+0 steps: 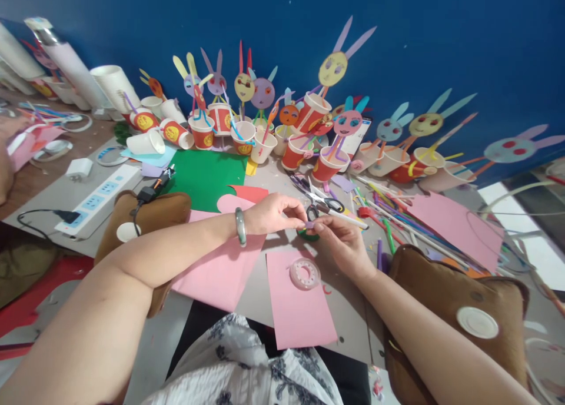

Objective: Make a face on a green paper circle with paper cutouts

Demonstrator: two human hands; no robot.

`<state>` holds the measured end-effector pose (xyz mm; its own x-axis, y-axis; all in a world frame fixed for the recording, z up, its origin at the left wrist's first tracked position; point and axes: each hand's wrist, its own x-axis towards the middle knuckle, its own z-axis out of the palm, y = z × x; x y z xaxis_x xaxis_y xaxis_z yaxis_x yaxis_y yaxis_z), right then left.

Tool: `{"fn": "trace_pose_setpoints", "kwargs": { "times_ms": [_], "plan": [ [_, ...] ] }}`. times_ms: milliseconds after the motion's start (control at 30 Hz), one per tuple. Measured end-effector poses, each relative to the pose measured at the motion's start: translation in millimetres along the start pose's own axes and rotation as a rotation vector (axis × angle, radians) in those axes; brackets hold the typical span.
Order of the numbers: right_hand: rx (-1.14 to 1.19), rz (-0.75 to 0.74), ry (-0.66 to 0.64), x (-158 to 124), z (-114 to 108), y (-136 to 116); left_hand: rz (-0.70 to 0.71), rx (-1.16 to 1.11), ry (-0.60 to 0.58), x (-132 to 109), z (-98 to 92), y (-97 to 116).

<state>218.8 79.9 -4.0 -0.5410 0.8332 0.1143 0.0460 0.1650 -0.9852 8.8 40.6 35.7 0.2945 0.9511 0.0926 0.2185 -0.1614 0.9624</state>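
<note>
My left hand [279, 212], with a jade-like bangle [241, 226] on its wrist, and my right hand [342, 240] meet over the middle of the table. Between their pinched fingertips is a small purple piece of paper [310, 224], held from both sides; its exact shape is hard to make out. Just beyond the fingers lie scissors [324, 200] with dark handles. A green ring-shaped thing [308, 235] sits partly hidden below the fingertips. Nearer to me, a roll of clear tape [305, 274] rests on a pink paper sheet [300, 322].
Paper cups [202, 133] with paper rabbit heads on stems line the blue wall. Coloured sticks [397, 216] and pink paper [459, 228] lie at right. Brown cushion-like pads [454, 299] flank my arms. A power strip [99, 202] and green sheet [212, 172] are at left.
</note>
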Motion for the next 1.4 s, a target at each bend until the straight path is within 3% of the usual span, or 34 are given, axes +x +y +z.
{"fn": "trace_pose_setpoints", "kwargs": {
  "times_ms": [167, 400, 567, 1400],
  "plan": [
    [0.035, 0.014, 0.025, 1, -1, 0, 0.021, -0.023, 0.028, 0, 1.2, 0],
    [0.027, 0.061, 0.065, 1, 1, -3, -0.095, -0.157, 0.106, 2, 3.3, -3],
    [0.063, 0.090, 0.070, 1, 1, -1, -0.148, -0.254, 0.092, 2, 5.1, -4],
    [-0.105, -0.009, 0.055, 1, 2, 4, -0.181, -0.180, 0.135, -1, 15.3, -6]
  ]
}}
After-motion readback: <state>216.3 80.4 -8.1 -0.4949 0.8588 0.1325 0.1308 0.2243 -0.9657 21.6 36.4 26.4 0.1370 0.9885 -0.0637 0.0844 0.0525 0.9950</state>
